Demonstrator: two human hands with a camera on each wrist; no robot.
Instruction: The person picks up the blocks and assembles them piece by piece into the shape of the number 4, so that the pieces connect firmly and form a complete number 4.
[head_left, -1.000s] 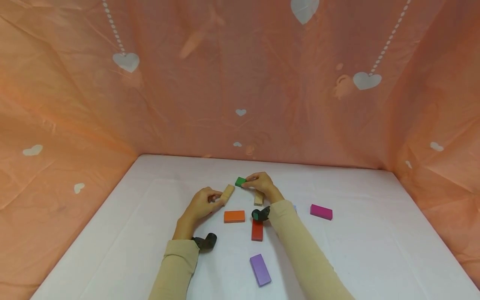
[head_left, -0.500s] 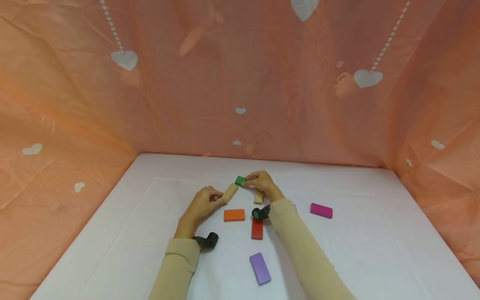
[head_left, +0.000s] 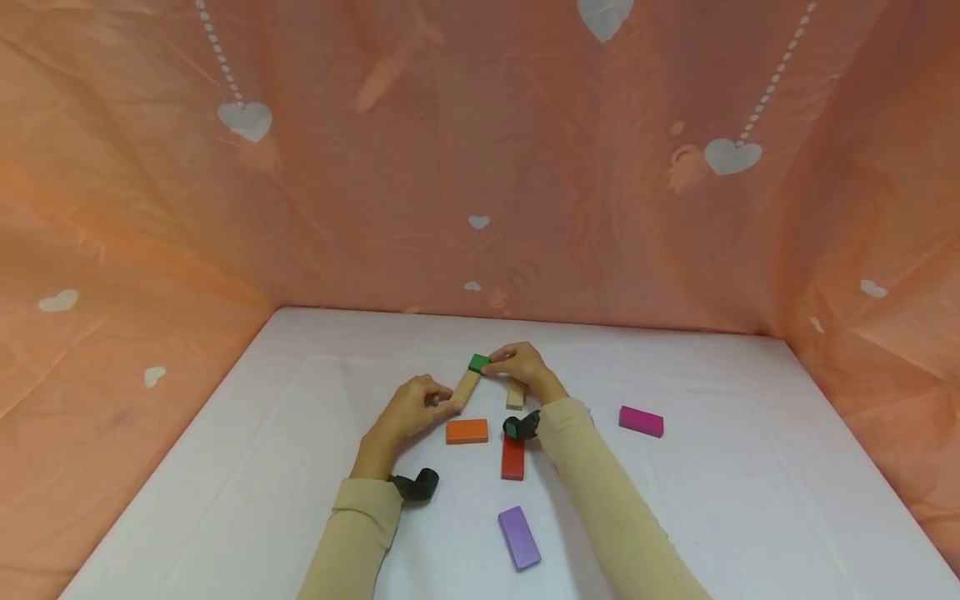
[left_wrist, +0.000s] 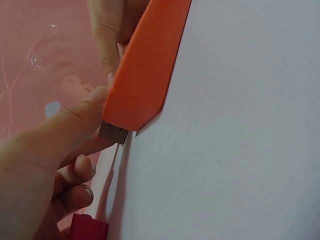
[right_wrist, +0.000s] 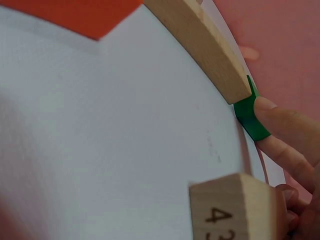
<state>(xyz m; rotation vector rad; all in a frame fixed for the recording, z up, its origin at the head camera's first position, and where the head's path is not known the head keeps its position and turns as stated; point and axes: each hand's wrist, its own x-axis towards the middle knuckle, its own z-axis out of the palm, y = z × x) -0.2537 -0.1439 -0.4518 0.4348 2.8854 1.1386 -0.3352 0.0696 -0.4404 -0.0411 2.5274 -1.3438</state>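
Note:
A plain wooden block (head_left: 467, 390) lies slanted on the white table, its far end against a small green block (head_left: 478, 363). My left hand (head_left: 415, 408) pinches the near end of the wooden block between thumb and fingers. Thumb and finger of my right hand (head_left: 521, 364) hold the green block from the right; the right wrist view shows both wood and green block (right_wrist: 250, 117) meeting at a corner. Another wooden block (head_left: 516, 394), with printed digits on its end, sits under my right hand, partly hidden.
Nearer to me lie an orange block (head_left: 467, 431), a red block (head_left: 513, 458) and a purple block (head_left: 519, 538). A magenta block (head_left: 641, 421) is off to the right. My right sleeve hides most of a light blue piece (head_left: 588, 412). Orange cloth walls (head_left: 480, 267) surround the table.
My left hand has slid the wooden block to the right and away from me, closing the gap to the green block. My right hand has stayed in place on the green block.

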